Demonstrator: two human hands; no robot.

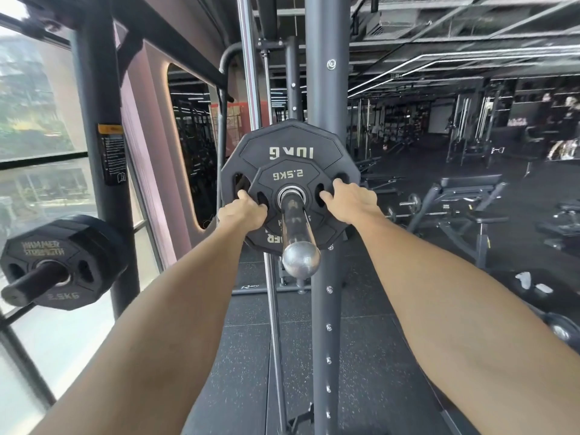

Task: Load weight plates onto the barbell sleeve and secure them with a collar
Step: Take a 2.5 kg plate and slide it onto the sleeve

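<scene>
A chrome barbell sleeve [298, 233] points toward me at frame centre, its rounded end nearest. A black 10 kg plate [292, 136] sits far down the sleeve, and a smaller black 2.5 kg plate [287, 175] sits against its face. My left hand [243, 211] grips the small plate's left edge, fingers hooked into its left slot. My right hand [350, 199] holds the right edge, fingers at the right slot. No collar is in view.
A dark rack upright [326, 89] rises just behind the plates. At lower left a storage peg [31, 282] carries another 2.5 kg plate [62, 262] beside a window. Benches [464, 196] and other machines stand on the black rubber floor to the right.
</scene>
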